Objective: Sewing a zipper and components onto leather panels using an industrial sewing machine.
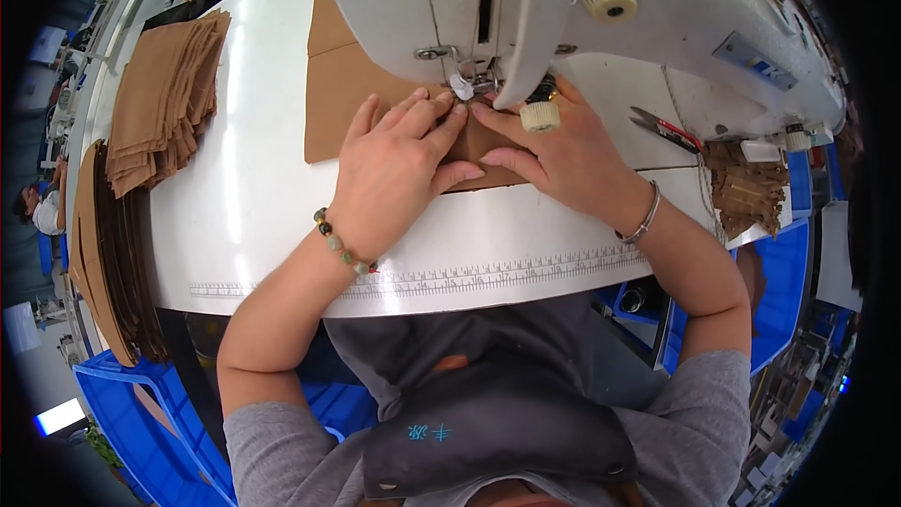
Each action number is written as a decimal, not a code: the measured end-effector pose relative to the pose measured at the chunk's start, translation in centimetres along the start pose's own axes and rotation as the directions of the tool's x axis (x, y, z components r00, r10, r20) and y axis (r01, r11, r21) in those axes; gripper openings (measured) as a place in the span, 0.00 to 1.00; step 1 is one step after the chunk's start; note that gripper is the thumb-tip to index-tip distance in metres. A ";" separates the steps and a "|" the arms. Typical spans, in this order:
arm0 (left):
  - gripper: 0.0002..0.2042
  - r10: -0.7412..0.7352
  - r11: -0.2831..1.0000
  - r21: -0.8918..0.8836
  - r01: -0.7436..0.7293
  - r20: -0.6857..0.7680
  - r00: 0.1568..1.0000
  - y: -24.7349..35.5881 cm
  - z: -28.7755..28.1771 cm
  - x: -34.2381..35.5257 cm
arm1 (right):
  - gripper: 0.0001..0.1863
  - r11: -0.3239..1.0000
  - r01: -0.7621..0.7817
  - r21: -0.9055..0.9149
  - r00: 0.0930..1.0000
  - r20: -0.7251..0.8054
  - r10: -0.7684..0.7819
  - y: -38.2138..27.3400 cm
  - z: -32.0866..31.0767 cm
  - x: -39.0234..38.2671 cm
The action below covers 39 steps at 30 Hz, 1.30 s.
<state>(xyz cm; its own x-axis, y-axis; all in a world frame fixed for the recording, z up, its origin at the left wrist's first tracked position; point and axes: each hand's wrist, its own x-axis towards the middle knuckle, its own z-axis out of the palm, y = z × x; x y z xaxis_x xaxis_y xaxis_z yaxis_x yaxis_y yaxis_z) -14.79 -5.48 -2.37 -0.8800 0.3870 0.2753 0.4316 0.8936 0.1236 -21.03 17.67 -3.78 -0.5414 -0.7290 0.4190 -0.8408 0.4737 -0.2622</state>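
A brown fabric piece [330, 99] lies flat on the white table under the head of a sewing machine [385, 0]. My left hand [399, 152] rests on the fabric, fingers stretched toward the presser foot [483, 84]. From the other side my right hand [574, 155] lies on the same fabric, its thumb and index finger extended, the other fingers partly behind a cream knob [541, 116]. Both index fingertips press the fabric just in front of the needle area, close together. The thumbs point at each other near the fabric's front edge. The stitching point itself is mostly hidden.
Stacked brown fabric pieces [167, 99] lie at the left, with more brown panels [92, 253] hanging over the table's edge. Red-handled thread snips [668, 130] and small brown strips [749, 190] are at the right. Blue bins [786, 286] stand below. A printed ruler [488, 284] runs along the front.
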 end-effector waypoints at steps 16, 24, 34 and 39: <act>0.21 0.011 1.000 0.031 -0.008 -0.120 0.993 1.1 0.0 -0.6 | 0.15 0.969 -0.029 -0.244 0.999 -0.042 0.020 -1.0 -0.8 0.3; 0.21 0.015 0.997 -0.075 -0.023 -0.112 0.994 0.4 -0.4 -0.3 | 0.11 0.920 0.224 -0.321 0.950 -0.139 -0.279 -4.7 0.6 -1.6; 0.30 0.084 0.950 -0.302 -0.075 0.018 0.996 -2.6 -1.5 0.7 | 0.14 0.918 0.248 -0.309 0.945 -0.133 -0.300 -5.7 0.9 -1.8; 0.30 0.152 0.938 -0.315 -0.141 0.010 0.988 -3.1 -1.5 0.8 | 0.16 0.951 0.216 -0.222 0.968 -0.080 -0.238 -5.4 -0.3 -1.7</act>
<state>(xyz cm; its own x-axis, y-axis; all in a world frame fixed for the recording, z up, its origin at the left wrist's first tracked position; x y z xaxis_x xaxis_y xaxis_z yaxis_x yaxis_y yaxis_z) -16.50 -8.28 -1.06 -0.8060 0.5206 0.2818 0.5919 0.7120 0.3776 -15.57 16.50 -2.79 -0.3230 -0.7792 0.5372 -0.9146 0.4029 0.0345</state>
